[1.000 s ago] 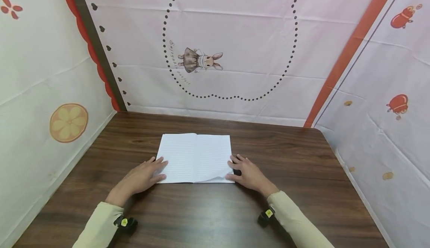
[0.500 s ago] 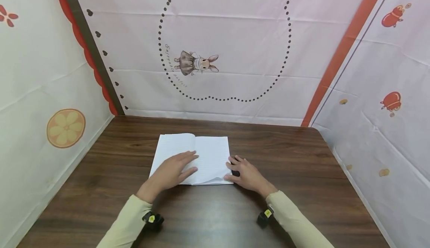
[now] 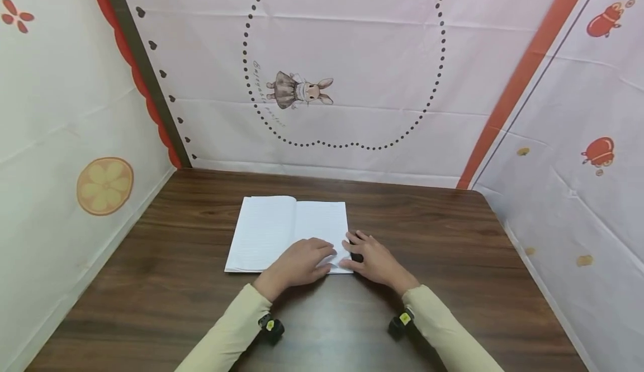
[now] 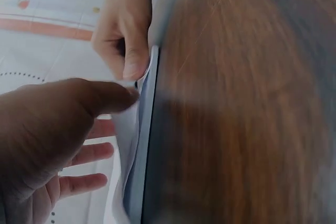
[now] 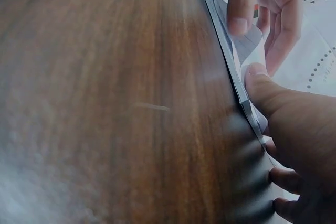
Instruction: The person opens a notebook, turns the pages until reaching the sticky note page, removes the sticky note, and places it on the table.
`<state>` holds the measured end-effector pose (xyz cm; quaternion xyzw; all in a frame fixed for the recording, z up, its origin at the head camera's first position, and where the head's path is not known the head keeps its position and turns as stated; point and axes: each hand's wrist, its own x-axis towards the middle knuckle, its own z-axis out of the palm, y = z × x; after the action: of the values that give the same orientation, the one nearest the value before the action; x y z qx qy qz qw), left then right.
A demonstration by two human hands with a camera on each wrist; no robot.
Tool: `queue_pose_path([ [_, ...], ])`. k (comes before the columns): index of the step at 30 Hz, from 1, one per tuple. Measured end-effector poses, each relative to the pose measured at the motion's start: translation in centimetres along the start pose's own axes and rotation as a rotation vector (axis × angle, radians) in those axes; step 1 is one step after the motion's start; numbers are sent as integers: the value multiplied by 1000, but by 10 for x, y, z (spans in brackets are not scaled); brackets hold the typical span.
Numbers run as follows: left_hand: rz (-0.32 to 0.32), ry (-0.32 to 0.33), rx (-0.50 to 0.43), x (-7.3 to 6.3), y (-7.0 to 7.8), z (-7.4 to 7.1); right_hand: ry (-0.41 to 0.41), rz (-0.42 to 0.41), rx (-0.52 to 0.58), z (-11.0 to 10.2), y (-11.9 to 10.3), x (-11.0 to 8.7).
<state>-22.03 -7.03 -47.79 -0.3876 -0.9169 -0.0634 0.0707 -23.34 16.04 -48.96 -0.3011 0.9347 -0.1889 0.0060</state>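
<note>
An open lined notebook point(image 3: 266, 232) lies on the wooden table, its right page curling up at the lower corner. Over the lower right page is my left hand point(image 3: 302, 261), close to that raised page point(image 5: 251, 51). In the right wrist view its thumb and fingers stand apart on either side of the raised paper, with no pinch showing. My right hand point(image 3: 374, 260) rests at the notebook's right edge, thumb on the lower corner and fingers loosely extended along the side. The tips of some fingers are hidden behind the paper in the wrist views.
The dark wooden table point(image 3: 166, 299) extends around the notebook. Printed white cloth walls point(image 3: 372, 70) enclose it at the back and both sides. A black wrist camera point(image 3: 271, 329) sits on the left wrist, and another camera point(image 3: 399, 325) on the right.
My left hand has moved right, from the notebook's left edge across the left page to the lower right page. The right hand has stayed at the right edge.
</note>
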Motion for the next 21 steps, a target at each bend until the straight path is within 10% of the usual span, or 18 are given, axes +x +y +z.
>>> queue_pose_path([
  [21, -101, 161, 201, 21, 13, 3, -16, -1, -35, 0, 0, 3],
])
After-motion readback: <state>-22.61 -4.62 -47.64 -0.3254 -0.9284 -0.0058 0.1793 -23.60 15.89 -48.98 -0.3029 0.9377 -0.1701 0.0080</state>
